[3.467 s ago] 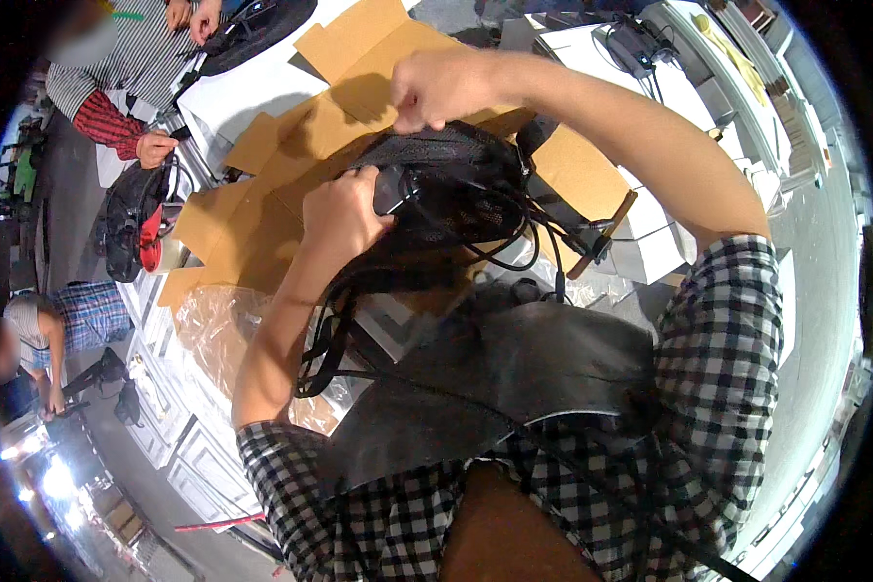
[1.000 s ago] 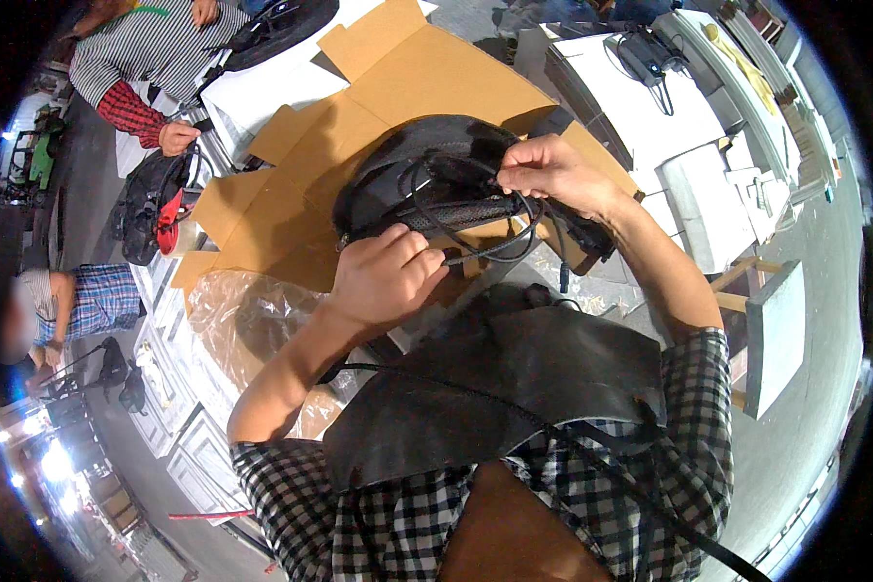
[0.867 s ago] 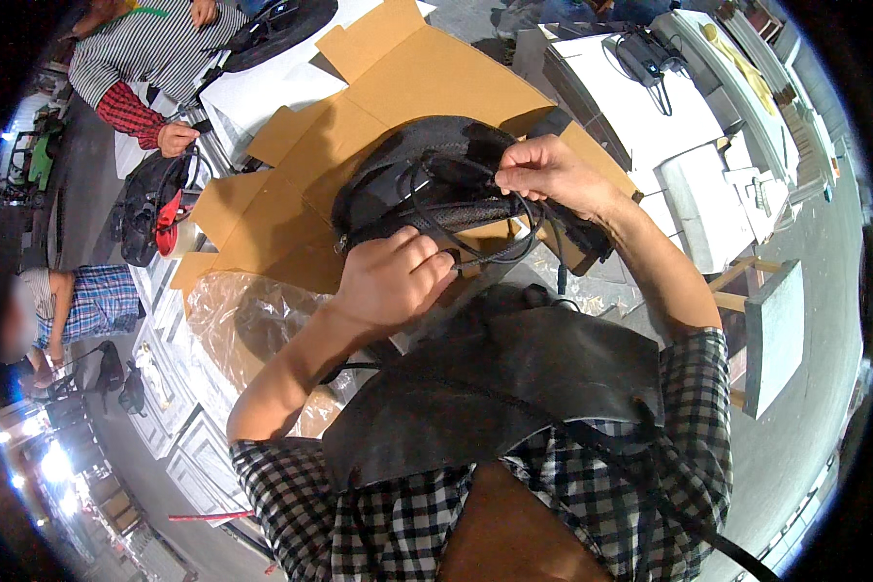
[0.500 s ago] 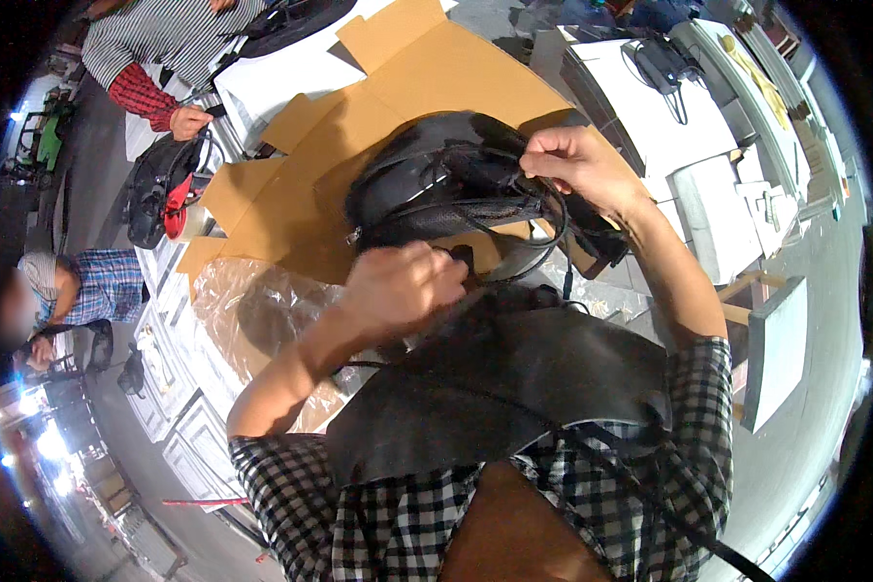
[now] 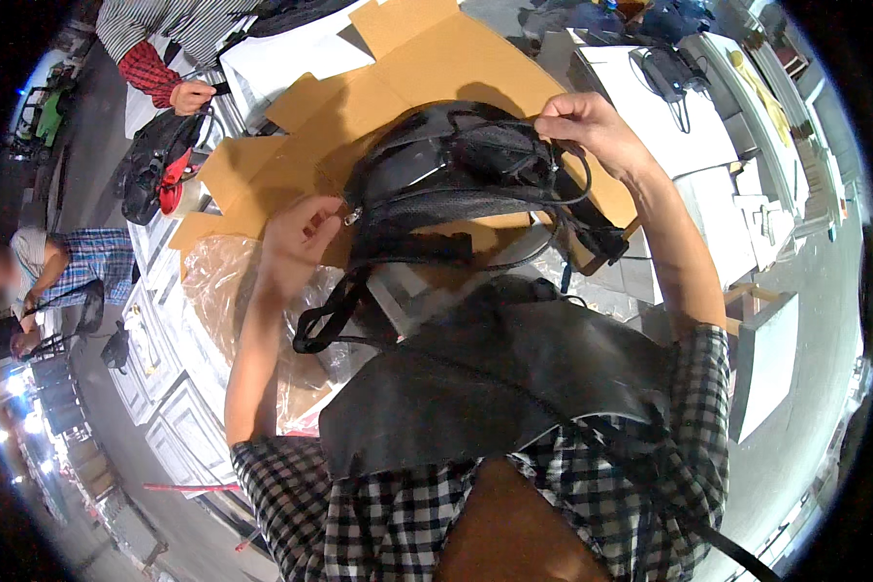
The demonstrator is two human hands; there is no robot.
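A black bag (image 5: pixel 427 179) with mesh panels and a zip lies on unfolded brown cardboard. My left hand (image 5: pixel 301 238) is at its left end, fingers curled against the edge beside a metal zip pull (image 5: pixel 352 216). At the bag's far right corner, my right hand (image 5: pixel 592 131) pinches the rim, thumb and forefinger pressed together; what exactly sits between them is too small to make out. A thin black cord loops down from that corner. Toward me hangs a black strap (image 5: pixel 325 325), and a dark buckle (image 5: pixel 606 247) sticks out at the right.
Crumpled clear plastic (image 5: pixel 218 291) lies left of the bag on the cardboard (image 5: pixel 427 58). White boxes (image 5: pixel 669 107) stand at the right, one bearing a black item with a cable (image 5: pixel 674 73). At the upper left, a co-worker's hand (image 5: pixel 192 97) is over another black bag (image 5: pixel 150 170).
My left hand has moved left from in front of the bag to its left end, uncovering the strap. My right hand has risen slightly and still pinches the far right corner.
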